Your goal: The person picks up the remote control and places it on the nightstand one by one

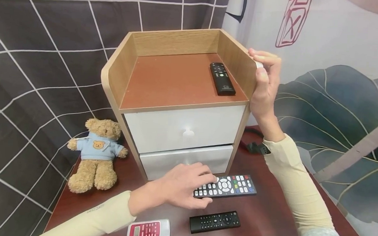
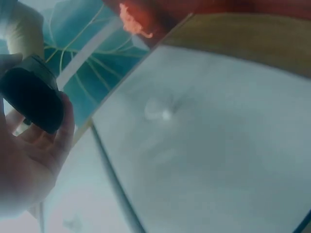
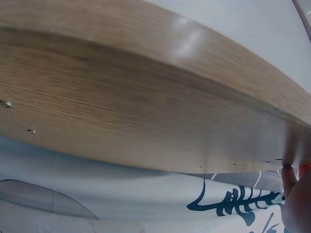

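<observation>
A small wooden cabinet [image 1: 176, 44] with two white drawers stands on the dark red table. My left hand [image 1: 185, 185] holds one end of a black remote control [image 1: 236, 184] with white buttons, just in front of the lower drawer [image 1: 154, 166]. In the left wrist view, the dark end of this remote [image 2: 34, 97] lies between thumb and fingers. My right hand [image 1: 266, 83] grips the upper front corner of the cabinet's right side panel [image 1: 235, 54]. A small white patch shows at its thumb. In the right wrist view, fingertips [image 3: 289, 177] touch the panel's outer face.
A black remote [image 1: 222, 78] lies on the cabinet's brown top shelf. Nearer me are another black remote [image 1: 215, 222] and a white remote with a red face [image 1: 148, 231]. A teddy bear [image 1: 97, 156] in blue sits left of the cabinet. Curtains hang behind.
</observation>
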A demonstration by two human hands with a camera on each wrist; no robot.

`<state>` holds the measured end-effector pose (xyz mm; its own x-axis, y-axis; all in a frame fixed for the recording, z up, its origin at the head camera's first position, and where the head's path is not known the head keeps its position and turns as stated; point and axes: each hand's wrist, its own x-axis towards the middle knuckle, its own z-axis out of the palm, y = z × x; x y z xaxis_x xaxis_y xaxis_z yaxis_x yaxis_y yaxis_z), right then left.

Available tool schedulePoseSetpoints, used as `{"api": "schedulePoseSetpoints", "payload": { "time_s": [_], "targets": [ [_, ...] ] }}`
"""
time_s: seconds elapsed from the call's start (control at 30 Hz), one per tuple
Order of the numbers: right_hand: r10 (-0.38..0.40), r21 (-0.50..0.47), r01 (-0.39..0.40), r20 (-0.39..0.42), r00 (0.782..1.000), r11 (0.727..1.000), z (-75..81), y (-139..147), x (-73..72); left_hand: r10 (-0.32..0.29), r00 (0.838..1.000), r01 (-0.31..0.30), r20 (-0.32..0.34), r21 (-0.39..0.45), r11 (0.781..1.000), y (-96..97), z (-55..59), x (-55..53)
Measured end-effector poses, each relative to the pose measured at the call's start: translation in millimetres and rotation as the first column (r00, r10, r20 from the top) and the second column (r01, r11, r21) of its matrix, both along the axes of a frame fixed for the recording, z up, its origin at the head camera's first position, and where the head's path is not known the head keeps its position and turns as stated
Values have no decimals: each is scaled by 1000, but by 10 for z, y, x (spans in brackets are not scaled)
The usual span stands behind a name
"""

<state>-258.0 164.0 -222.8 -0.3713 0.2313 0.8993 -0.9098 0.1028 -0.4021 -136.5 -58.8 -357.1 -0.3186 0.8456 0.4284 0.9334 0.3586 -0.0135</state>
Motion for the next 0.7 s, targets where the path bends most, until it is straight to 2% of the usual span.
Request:
{"api": "schedulePoseSetpoints", "payload": {
  "time_s": [0.27, 0.43, 0.57, 0.7],
  "targets": [
    [1, -7, -1, 1, 1000, 1000, 18, -27, 18, 42, 997, -33, -62, 134, 990, -101, 348, -30],
    [-17, 8, 17, 9, 1000, 1000, 52, -11, 2, 43, 993, -17, -108, 231, 973, -88, 561, -37],
    [-23, 13, 23, 20, 1000, 1000, 51, -4, 2, 50, 993, -20, -110, 263, 965, -65, 740, -30],
    [-10, -3, 11, 18, 1000, 1000, 29, -28, 34, 83, 987, -43, -137, 276, 960, -94, 982, -30]
  ]
}}
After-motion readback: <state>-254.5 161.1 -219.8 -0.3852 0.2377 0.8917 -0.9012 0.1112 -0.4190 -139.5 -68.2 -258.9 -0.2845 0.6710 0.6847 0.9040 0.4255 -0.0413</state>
